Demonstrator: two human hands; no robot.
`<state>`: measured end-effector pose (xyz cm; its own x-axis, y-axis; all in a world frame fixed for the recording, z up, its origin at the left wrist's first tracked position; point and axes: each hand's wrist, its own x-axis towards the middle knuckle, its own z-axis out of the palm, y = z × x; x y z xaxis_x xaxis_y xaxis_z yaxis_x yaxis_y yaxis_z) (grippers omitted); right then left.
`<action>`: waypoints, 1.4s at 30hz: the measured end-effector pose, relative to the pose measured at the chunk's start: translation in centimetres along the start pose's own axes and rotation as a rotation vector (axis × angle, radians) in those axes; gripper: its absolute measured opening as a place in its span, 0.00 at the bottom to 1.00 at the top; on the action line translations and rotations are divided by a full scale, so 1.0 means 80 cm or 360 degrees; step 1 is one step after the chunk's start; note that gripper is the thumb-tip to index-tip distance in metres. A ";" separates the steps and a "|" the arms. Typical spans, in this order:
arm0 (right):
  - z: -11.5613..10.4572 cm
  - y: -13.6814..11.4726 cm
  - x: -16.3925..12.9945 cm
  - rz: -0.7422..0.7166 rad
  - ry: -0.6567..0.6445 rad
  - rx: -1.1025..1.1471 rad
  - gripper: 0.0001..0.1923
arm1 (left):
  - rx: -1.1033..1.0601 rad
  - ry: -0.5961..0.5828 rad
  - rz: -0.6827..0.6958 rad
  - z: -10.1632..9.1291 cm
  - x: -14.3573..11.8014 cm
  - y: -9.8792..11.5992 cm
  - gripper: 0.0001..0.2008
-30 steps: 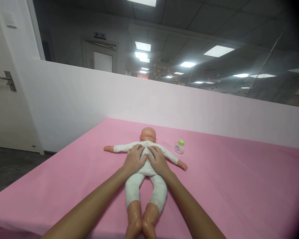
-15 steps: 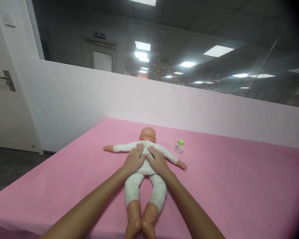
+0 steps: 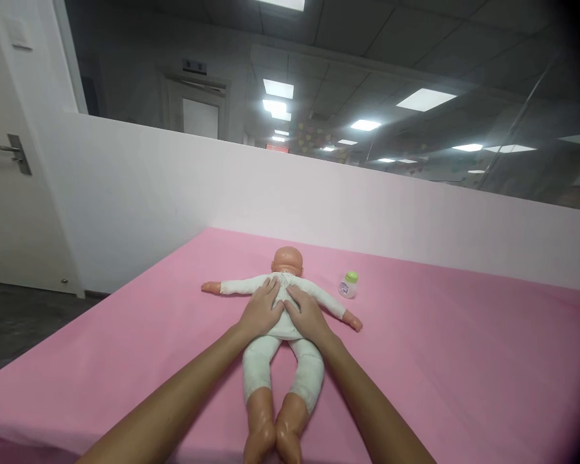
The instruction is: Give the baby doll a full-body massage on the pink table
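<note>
A baby doll (image 3: 286, 327) in a white cloth body lies face down on the pink cover (image 3: 415, 374), its head away from me and its arms spread out. On the left side of its back rests my left hand (image 3: 261, 308), flat with the fingers stretched out. My right hand (image 3: 307, 313) lies the same way on the right side of the back, its thumb close to the left one. Neither hand grips anything. Beyond the doll's right-hand arm stands a small clear bottle (image 3: 348, 286) with a green cap and a label.
Behind the covered table runs a low white wall (image 3: 290, 193), with glass above it that shows ceiling lights. At the left is a door (image 3: 14, 212) with a metal handle, next to dark floor (image 3: 9, 328).
Almost nothing differs. Both hands stay on the doll's back, with only a very slight shift of the thumbs; the view has moved a touch.
</note>
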<state>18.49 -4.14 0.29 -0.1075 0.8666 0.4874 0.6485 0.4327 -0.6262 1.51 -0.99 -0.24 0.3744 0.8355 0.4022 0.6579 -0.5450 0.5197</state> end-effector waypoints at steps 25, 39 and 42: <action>-0.007 -0.009 0.006 -0.0058 0.0242 -0.0001 0.15 | -0.0062 0.0486 0.0185 -0.002 0.002 0.007 0.17; -0.003 -0.006 0.006 -0.0085 0.0213 -0.0054 0.14 | 0.0013 0.0419 0.0204 -0.009 -0.002 0.016 0.12; -0.001 -0.002 0.006 -0.0081 0.0233 -0.0057 0.15 | 0.0074 0.0446 0.0208 -0.011 -0.004 0.018 0.11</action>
<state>18.40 -3.78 0.68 -0.0316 0.7970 0.6031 0.6720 0.4636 -0.5775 1.78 -2.12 1.07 0.2674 0.7030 0.6590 0.6476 -0.6376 0.4173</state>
